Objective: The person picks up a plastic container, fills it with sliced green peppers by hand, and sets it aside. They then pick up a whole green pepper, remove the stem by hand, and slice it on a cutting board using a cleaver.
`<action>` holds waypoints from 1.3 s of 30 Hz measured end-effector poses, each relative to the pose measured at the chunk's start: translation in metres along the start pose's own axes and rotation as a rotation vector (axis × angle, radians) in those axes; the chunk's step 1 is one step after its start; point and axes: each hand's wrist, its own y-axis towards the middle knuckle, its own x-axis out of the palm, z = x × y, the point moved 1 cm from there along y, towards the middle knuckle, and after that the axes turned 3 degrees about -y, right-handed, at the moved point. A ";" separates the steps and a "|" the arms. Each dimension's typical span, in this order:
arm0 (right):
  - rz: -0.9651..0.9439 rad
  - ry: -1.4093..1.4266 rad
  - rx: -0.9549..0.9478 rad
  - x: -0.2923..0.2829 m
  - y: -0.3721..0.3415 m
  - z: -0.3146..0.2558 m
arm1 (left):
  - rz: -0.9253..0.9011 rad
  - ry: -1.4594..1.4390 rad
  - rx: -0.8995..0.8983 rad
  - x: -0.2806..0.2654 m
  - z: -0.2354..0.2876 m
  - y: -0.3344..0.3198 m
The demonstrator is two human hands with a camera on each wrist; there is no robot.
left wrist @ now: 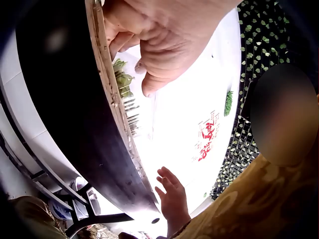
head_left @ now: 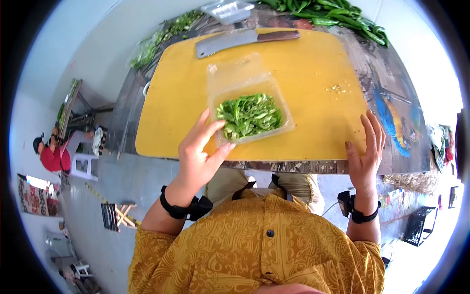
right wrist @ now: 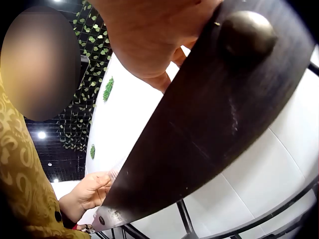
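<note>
An open clear plastic container [head_left: 285, 121] with sliced green peppers [head_left: 250, 116] sits near the front of a yellow cutting board [head_left: 318, 63], its lid [head_left: 236, 73] folded back. My left hand [head_left: 193, 154] holds the container's front left corner, thumb at the front rim and a finger over the left side. In the right wrist view the left hand [right wrist: 89, 191] pinches clear plastic. My right hand [head_left: 366, 156] rests at the board's right front edge, fingers spread and nothing in them. The table's dark edge partly hides it in the right wrist view.
A cleaver [head_left: 223, 43] lies across the board's far side, handle to the right. Scattered seeds [head_left: 338, 89] dot the board's right part. Behind it are whole green peppers [head_left: 342, 15], another clear container [head_left: 227, 11] and cut peppers [head_left: 178, 27]. A person [head_left: 55, 156] sits at far left.
</note>
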 end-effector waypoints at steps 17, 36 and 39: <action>-0.051 -0.046 -0.007 0.007 -0.006 0.003 | 0.063 -0.045 -0.068 -0.019 -0.010 -0.005; -0.073 -0.094 -0.067 0.009 -0.006 0.004 | 0.502 0.378 -0.359 -0.210 -0.180 -0.057; -0.075 -0.095 -0.064 0.010 -0.006 0.005 | 0.486 0.327 -0.413 -0.213 -0.190 -0.061</action>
